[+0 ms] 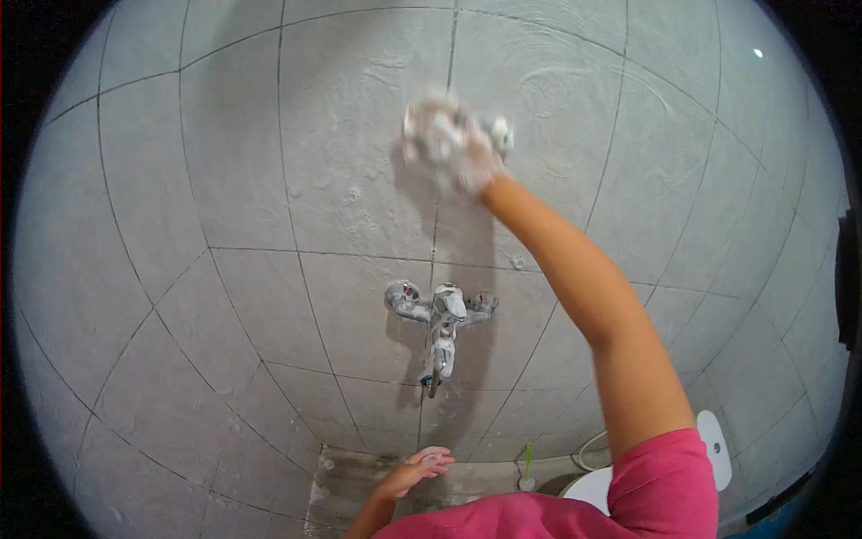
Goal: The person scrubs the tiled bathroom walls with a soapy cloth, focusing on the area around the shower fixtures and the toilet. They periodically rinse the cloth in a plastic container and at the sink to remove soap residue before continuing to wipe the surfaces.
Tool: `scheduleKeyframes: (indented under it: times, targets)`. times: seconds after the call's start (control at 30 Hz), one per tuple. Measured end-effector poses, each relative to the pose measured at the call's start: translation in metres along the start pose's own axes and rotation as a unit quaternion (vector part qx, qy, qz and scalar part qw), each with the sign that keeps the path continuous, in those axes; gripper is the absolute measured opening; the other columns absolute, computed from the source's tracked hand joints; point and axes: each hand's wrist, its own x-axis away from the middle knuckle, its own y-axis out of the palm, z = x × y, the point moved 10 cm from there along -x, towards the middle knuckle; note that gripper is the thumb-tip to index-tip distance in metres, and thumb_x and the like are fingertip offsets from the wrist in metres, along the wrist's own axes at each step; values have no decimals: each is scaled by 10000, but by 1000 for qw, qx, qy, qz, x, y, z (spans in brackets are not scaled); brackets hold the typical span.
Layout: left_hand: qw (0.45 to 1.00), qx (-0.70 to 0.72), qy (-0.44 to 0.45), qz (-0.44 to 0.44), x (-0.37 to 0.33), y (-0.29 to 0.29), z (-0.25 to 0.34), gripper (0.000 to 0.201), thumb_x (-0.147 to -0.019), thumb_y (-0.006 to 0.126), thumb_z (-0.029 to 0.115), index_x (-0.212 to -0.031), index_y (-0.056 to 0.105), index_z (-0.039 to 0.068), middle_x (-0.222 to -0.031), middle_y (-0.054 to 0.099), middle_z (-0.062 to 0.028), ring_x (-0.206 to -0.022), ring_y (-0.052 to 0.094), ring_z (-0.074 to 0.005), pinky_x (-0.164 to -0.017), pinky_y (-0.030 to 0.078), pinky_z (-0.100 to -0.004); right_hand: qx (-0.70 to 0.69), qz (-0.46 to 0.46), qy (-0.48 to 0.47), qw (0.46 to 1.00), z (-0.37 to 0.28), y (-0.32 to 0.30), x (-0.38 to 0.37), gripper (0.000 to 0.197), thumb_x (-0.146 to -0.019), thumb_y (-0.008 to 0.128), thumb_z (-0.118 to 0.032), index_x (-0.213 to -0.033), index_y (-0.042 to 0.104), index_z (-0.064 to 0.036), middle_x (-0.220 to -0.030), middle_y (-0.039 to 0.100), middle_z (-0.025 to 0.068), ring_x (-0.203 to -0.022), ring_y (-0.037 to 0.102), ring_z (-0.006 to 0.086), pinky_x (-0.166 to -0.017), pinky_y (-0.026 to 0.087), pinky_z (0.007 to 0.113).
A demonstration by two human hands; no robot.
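High on the grey tiled wall, my right hand is at the tiles, covered in white foam. It is smeared by motion, so its fingers and anything under them cannot be made out. Just right of it a small pale wall fitting shows, partly hidden by the hand. Foam streaks and swirls mark the tiles around. Low in the view, my left hand is held away from the wall with fingers stretched out and some foam on it. Between the two hands, a chrome mixer tap sticks out from the wall.
At the lower right is a white toilet with its raised lid. A green-handled brush stands beside it, near a pale hose. Side walls with tiles close in at left and right. A wet floor shows below.
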Motion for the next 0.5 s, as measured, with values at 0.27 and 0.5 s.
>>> scheduleKeyframes:
  times: [0.27,0.5]
  targets:
    - [998,-4,-65,16,6,-22,-31,446,-889,399,364,-1227,394,72,-1185,498,-89,-1038,481,-175,-884,357,-313,85,-8,21,996,80,-71,102,417,-795,514,-313,-1199,427,-372,-1365,279,-28,-1285,201,208,-1054,166,442]
    - [998,-41,-39,11,-7,-14,0,624,-832,431,508,-1249,365,49,-1209,473,-108,-1075,462,-214,-931,327,-354,49,310,299,901,99,-63,104,527,-774,523,-332,-1271,352,-294,-1368,244,42,-1246,260,247,-1020,278,397]
